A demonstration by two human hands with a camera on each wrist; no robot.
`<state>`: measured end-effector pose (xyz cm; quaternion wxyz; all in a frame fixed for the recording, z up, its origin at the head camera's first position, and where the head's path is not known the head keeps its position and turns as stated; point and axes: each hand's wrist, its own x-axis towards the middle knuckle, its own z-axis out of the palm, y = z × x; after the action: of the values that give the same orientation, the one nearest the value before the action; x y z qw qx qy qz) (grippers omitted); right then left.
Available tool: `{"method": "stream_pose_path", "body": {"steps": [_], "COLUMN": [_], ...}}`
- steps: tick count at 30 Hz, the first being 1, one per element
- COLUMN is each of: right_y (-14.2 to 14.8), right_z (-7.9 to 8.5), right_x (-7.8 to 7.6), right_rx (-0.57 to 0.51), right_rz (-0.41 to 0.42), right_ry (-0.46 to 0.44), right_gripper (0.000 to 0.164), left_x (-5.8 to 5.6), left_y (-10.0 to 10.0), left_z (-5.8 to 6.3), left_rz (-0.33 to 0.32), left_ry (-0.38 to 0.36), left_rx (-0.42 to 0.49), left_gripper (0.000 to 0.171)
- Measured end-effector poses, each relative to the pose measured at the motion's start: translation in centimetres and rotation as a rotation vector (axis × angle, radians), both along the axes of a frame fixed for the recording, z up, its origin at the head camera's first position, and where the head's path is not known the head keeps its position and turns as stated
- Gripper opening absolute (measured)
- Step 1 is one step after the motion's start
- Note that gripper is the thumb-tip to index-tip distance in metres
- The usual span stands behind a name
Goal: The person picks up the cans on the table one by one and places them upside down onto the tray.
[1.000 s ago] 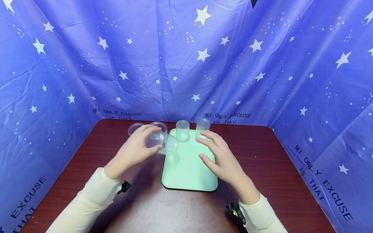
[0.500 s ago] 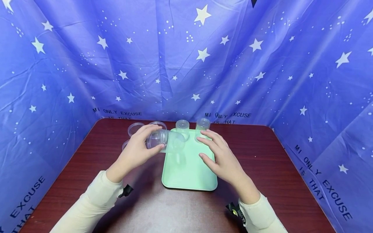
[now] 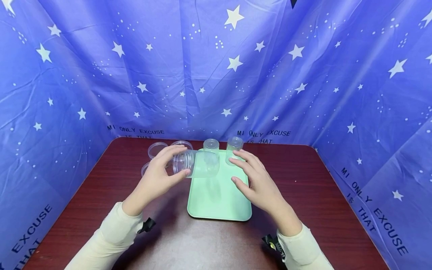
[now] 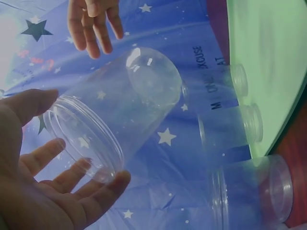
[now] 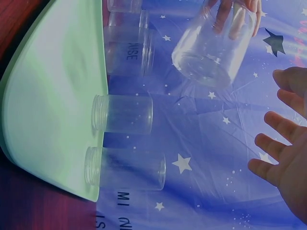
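My left hand [image 3: 156,176] grips a clear plastic jar [image 3: 204,165] around its threaded mouth. The jar lies sideways in the air over the left part of the pale green tray [image 3: 219,210], its base toward the right. In the left wrist view, thumb and fingers [image 4: 108,196] spread round the rim of that jar [image 4: 139,100]. Opposite it, my right hand [image 3: 261,183] hovers over the tray's right edge, fingers apart and holding nothing. At the tray's far end, two smaller clear jars [image 3: 234,144] [image 5: 125,167] stand upside down, mouths on the tray.
Several other clear jars [image 3: 157,149] stand on the dark red wooden table [image 3: 290,176] left of the tray, partly hidden behind my left hand. A blue star-patterned curtain [image 3: 216,75] encloses the table's back and sides.
My left hand has turned the jar from a downward slant to nearly level, and its base has shifted right over the tray. The right hand has stayed in place.
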<state>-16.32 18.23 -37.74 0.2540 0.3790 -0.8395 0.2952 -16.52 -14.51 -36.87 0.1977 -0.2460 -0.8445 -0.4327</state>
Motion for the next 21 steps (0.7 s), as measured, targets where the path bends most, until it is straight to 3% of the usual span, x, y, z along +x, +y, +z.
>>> {"method": "stream_pose_path", "body": {"steps": [10, 21], "right_y": [0.1, 0.2], "right_z": [0.1, 0.2], "right_x": [0.0, 0.1], "right_rx": [-0.004, 0.004], "right_rz": [-0.005, 0.004], "right_ry": [-0.011, -0.019], "right_gripper": [0.051, 0.053], "left_x": [0.3, 0.9], "left_y": [0.3, 1.0], "left_z": [-0.6, -1.2], "left_rz": [-0.065, -0.134], "left_ry": [0.009, -0.064], "left_rx": [0.084, 0.202], "left_gripper": [0.063, 0.065]}}
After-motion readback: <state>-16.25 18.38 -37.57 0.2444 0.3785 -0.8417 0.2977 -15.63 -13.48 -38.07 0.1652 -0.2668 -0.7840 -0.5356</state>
